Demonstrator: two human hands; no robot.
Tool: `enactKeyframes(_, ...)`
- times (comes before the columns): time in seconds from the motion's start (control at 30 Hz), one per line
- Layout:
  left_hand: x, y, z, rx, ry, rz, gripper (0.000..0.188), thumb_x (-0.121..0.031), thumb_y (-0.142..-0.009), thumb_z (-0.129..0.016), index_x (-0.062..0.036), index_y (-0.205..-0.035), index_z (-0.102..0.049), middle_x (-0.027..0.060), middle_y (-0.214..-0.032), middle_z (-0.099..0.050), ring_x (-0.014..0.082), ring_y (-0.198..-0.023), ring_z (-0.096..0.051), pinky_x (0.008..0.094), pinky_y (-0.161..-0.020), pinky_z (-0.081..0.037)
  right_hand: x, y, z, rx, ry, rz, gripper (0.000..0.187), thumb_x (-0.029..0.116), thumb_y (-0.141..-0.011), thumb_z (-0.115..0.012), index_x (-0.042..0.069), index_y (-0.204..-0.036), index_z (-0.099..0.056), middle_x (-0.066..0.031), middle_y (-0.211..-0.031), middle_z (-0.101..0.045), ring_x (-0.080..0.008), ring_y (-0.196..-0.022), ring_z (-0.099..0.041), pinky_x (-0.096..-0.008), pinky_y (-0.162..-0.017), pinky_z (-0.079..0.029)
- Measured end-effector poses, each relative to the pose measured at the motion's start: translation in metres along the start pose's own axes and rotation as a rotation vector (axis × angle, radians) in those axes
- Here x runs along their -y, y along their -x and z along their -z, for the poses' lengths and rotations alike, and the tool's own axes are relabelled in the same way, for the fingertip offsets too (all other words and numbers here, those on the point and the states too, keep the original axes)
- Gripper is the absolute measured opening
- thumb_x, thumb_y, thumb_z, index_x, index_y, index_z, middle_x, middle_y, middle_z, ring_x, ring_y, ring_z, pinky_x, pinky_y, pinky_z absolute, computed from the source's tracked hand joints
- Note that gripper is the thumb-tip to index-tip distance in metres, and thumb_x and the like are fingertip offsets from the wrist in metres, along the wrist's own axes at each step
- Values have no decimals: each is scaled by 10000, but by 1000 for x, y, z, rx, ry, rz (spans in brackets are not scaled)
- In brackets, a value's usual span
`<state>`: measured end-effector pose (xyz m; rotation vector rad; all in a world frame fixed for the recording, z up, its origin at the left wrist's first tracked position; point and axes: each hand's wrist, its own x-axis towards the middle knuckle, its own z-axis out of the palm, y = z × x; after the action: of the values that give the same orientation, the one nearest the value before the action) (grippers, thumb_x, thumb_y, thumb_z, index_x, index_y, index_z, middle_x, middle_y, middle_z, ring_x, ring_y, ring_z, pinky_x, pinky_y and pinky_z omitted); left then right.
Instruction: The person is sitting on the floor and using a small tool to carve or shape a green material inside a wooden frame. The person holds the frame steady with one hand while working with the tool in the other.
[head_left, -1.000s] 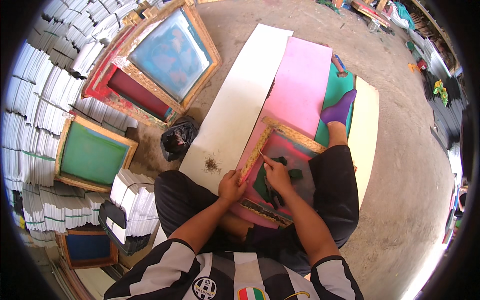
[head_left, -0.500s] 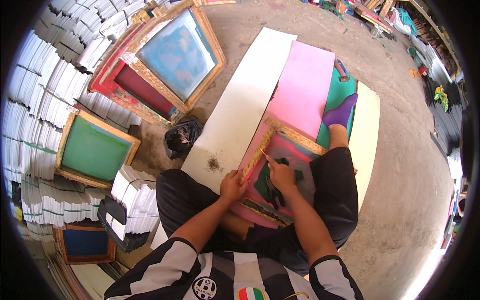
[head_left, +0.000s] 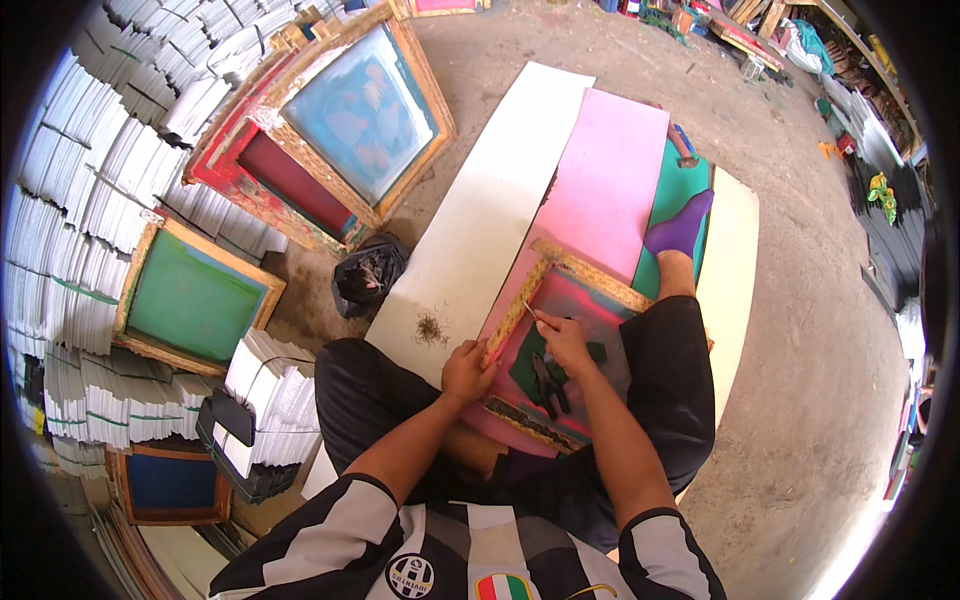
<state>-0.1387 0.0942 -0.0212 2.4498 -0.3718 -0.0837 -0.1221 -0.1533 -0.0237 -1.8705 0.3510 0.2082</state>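
Observation:
A wooden screen-printing frame (head_left: 603, 282) with pinkish mesh lies tilted across my lap. My left hand (head_left: 467, 372) is closed around its left rail, thumb near the rail's top face. Over the mesh, my right hand (head_left: 565, 345) pinches a thin, light-coloured pointed tool (head_left: 529, 308); its tip is beside the inner edge of that rail. Most of the tool is hidden in my fingers, so its exact kind does not show. Below my right hand, dark-handled pliers (head_left: 547, 385) rest on a dark green patch (head_left: 524, 368) within the frame.
A pile of small brown bits (head_left: 430, 328) lies on the white board (head_left: 480, 200), beside a black plastic bag (head_left: 368, 272). A hammer (head_left: 685, 150) rests past my purple-socked foot (head_left: 682, 225). More screen frames (head_left: 268, 305) and stacked white sheets (head_left: 75, 250) stand at left.
My right hand and the tool tip have shifted slightly down and right, away from the left rail. My left hand keeps its hold on the frame.

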Motion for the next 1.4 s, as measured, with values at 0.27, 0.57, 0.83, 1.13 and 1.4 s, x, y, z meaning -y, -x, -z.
enactKeyframes(0.27,0,2,4,-27,7,-15,515,-298,-847,-779,-63,-1295,-682,127,-1099,-667,355,-1022,-664,448,-888,-555,27,5,-13,-103,310,170,341,347,-1050,-560,277,-1349,-709,-197,-1082,-757,-385,-1019,-721,-487,-912,-554)
enactKeyframes(0.57,-1,2,7,-8,11,10,520,-300,-838,-788,-71,-1294,-687,130,-1124,-669,352,-1040,-666,444,-889,-559,60,25,2,-67,702,51,330,326,-1049,-542,272,-1332,-704,-213,-946,-752,-420,-911,-720,-561,-845,-551)
enactKeyframes(0.83,4,2,3,-23,26,-3,530,-302,-829,-789,-59,-1289,-688,138,-1164,-673,356,-1048,-667,450,-894,-562,77,22,0,4,793,48,380,261,-1041,-495,266,-1378,-669,-203,-982,-763,-407,-907,-741,-552,-878,-556)
enactKeyframes(1.13,-3,2,4,-26,9,-5,522,-300,-829,-785,-69,-1285,-681,121,-1129,-670,354,-1033,-665,456,-877,-564,52,13,0,-18,609,112,384,249,-1022,-578,152,-1381,-672,-199,-935,-769,-418,-893,-737,-493,-887,-563)
enactKeyframes(1.4,10,3,0,-44,21,-15,534,-299,-827,-786,-73,-1299,-682,131,-1140,-672,356,-1034,-667,453,-884,-563,52,18,1,-4,638,155,374,248,-1011,-655,148,-1369,-699,-242,-982,-764,-353,-923,-754,-429,-837,-565)
